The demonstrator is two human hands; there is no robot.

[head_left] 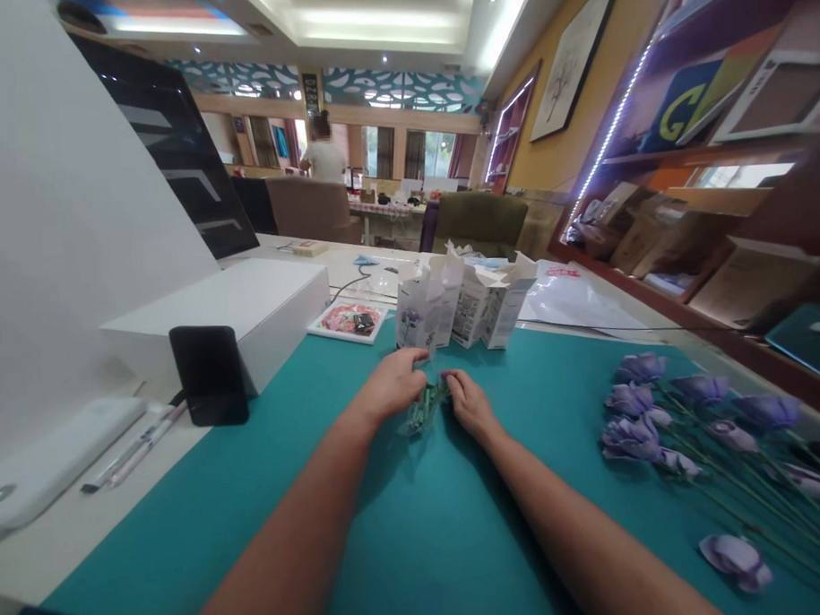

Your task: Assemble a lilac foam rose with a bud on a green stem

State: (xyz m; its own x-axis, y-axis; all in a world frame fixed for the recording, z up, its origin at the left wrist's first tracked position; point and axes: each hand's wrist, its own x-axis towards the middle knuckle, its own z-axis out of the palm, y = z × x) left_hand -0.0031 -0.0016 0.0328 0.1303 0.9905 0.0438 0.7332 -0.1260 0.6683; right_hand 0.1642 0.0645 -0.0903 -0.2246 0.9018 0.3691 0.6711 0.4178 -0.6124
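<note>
Both my hands rest on a teal mat [404,523] and meet over a small clear plastic bag of green pieces [423,408]. My left hand [391,384] lies on the bag's upper left with fingers curled around it. My right hand [468,402] pinches the bag's right edge. Just beyond the hands stand several opened white cardboard boxes [464,301], one printed with a purple flower.
Purple artificial roses with long green stems [683,415] lie on the mat at the right. A white box [241,309], a black phone [209,375], a white device and pens [129,450] sit at the left. Shelves run along the right. A person stands far behind.
</note>
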